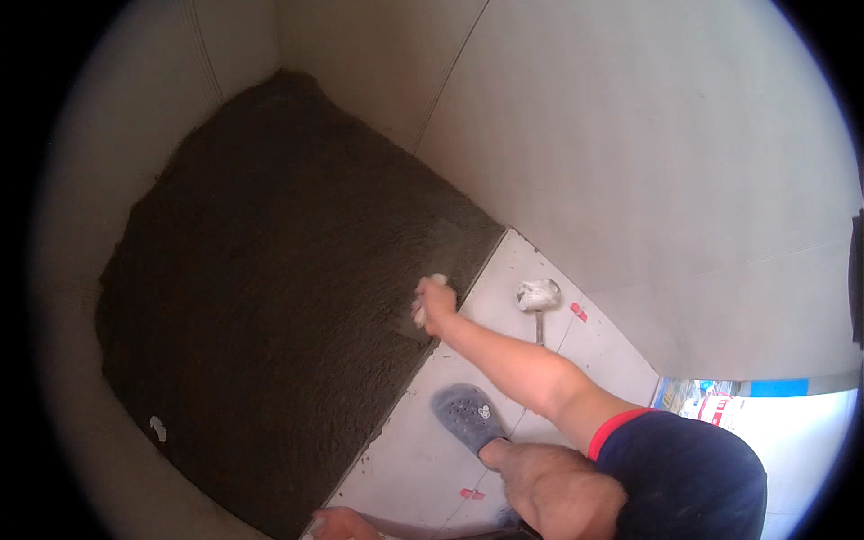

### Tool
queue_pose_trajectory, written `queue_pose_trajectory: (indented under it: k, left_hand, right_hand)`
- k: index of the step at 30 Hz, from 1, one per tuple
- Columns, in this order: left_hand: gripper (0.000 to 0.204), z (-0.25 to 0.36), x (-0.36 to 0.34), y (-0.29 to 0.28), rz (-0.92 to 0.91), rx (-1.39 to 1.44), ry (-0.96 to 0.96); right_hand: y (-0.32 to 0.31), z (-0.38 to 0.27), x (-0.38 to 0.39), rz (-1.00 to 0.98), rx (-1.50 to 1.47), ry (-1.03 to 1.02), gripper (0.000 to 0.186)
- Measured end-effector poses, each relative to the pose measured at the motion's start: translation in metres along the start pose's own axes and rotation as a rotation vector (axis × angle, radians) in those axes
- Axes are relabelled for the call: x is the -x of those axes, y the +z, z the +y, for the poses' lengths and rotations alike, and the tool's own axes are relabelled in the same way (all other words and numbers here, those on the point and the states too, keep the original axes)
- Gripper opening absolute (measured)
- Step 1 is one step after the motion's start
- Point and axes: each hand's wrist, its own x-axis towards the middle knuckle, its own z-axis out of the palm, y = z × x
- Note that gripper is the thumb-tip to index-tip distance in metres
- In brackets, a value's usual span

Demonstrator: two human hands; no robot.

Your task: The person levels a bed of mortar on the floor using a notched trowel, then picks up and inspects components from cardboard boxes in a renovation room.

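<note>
My right hand (436, 306) is closed over a pale, bar-shaped handle (438, 280), low over the bed of dark grey mortar (261, 243). Whatever joins the handle beneath is blurred into the mortar, so the tool's kind is unclear. The hand is just past the edge of the laid white tiles (396, 450), where the mortar begins. At the lower edge of the picture, my left hand (337, 523) is beside the tile edge; it is partly cut off and its fingers do not show clearly.
A mallet (538, 295) with a whitish head lies on the tiles near the right wall (630, 162). Red tile wedges (578, 311) sit along a joint. My foot in a grey clog (463, 414) stands on the tiles. Printed bags (711, 401) lie beyond the wall's end.
</note>
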Motion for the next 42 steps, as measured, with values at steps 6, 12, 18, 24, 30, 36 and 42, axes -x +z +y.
queue_pose_trajectory:
  k: [6, 12, 18, 24, 30, 36, 42]
  left_hand:
    - [0.071, 0.021, 0.017, -0.032, -0.006, -0.009, -0.027]
    - [0.069, 0.03, 0.017, -0.035, -0.011, -0.013, -0.07]
    - [0.075, -0.003, -0.004, -0.009, 0.106, 0.003, -0.061]
    - [0.074, 0.025, 0.01, -0.02, 0.038, -0.016, -0.108]
    - [0.073, 0.036, 0.016, -0.039, -0.035, 0.035, -0.142]
    - [0.08, 0.025, 0.014, -0.032, -0.099, 0.049, -0.172]
    - [0.076, 0.035, 0.013, -0.047, -0.014, 0.133, -0.128]
  right_hand:
    - [0.035, 0.043, 0.04, -0.519, 0.431, -0.044, 0.011]
    - [0.023, -0.034, -0.015, -0.077, 0.874, -0.818, 0.034]
    - [0.016, -0.126, -0.067, 0.112, 1.354, -0.811, 0.041]
    - [0.014, -0.114, -0.104, -0.108, 1.453, -0.723, 0.038]
    - [0.061, -0.053, -0.017, -0.523, 1.614, -0.729, 0.037]
    - [0.072, 0.04, 0.072, -0.998, 1.812, -0.688, 0.036]
    - [0.088, 0.021, 0.1, -1.182, 1.833, -0.894, 0.03]
